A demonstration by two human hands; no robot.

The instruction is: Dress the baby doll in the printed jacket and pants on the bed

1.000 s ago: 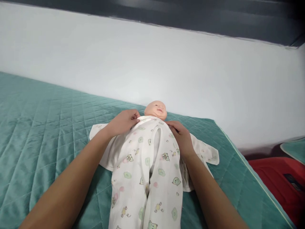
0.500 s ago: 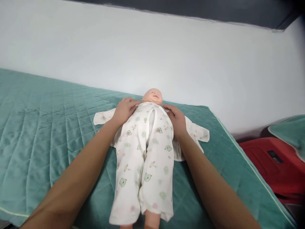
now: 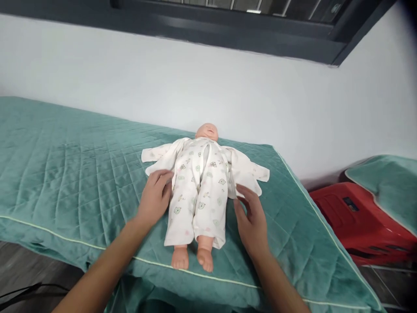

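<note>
A baby doll (image 3: 207, 131) lies on its back, head toward the wall and bare feet toward me. White trousers (image 3: 210, 204) printed with small green animals cover its legs and reach up over its chest. From under them a white long-sleeved top (image 3: 244, 169) spreads out at both sides. My left hand (image 3: 155, 194) is beside the trousers on the left, fingers loosely bent, the fingertips near the cloth. To the right of the trousers, my right hand (image 3: 251, 219) has its fingers apart near the top's lower edge. Neither hand grips anything.
Underneath is a green quilted cover (image 3: 97, 174) with a pale piped edge. Behind it rises a white wall (image 3: 163, 82) below a dark window frame (image 3: 195, 32). On the right stands a red plastic object (image 3: 345, 208) partly under green cloth (image 3: 387, 182).
Both hands have come away from the doll's upper chest and moved down toward me, beside the trouser legs. The view has shifted, bringing the doll's feet and the window frame into sight.
</note>
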